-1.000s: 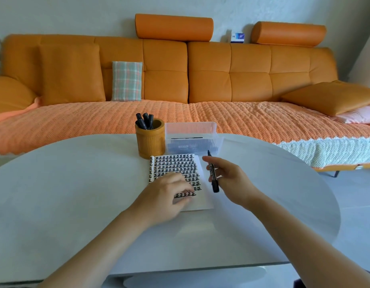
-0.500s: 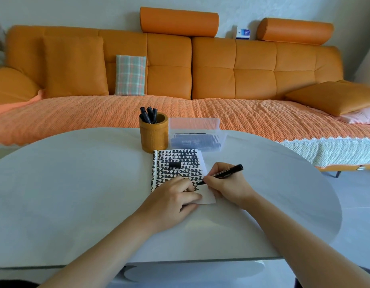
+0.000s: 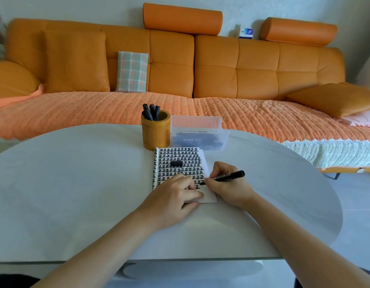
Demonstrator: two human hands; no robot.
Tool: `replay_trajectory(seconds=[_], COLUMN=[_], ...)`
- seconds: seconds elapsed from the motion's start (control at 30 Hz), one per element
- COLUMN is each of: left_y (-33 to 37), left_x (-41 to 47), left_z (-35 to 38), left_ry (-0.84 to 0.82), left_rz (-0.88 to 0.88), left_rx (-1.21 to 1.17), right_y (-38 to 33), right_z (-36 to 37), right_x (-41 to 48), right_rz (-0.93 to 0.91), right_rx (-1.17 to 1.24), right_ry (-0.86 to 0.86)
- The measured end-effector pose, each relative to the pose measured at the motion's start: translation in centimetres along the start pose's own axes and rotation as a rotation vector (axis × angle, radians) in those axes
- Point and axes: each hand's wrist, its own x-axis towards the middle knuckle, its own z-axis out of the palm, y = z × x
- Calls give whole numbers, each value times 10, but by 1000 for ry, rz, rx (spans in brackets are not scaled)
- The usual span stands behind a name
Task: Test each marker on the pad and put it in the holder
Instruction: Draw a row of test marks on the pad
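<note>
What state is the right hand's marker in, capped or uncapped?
Uncapped: the marker in the right hand shows a bare narrow tip on the pad, and a loose black cap lies on the pad.

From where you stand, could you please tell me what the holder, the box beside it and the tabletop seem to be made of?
The holder looks like bamboo or wood: honey-brown, satin, faintly lined wall. The box seems frosted translucent plastic, since dark contents show dimly through it. The tabletop is smooth, pale and slightly glossy; stone or laminate, I cannot tell.
</note>
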Motion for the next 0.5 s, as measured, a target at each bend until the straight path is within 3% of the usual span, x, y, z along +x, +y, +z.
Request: replay_trajectory(seconds=[0.5], left_y=[2], left_x=[1], left_z=[-1], left_ry=[-3], left_rz=[-26], left_rx=[-10], right_y=[-2], right_z=[1], right_x=[-3], right_rz=[-13], right_rx=[-26], right_ry=[-20])
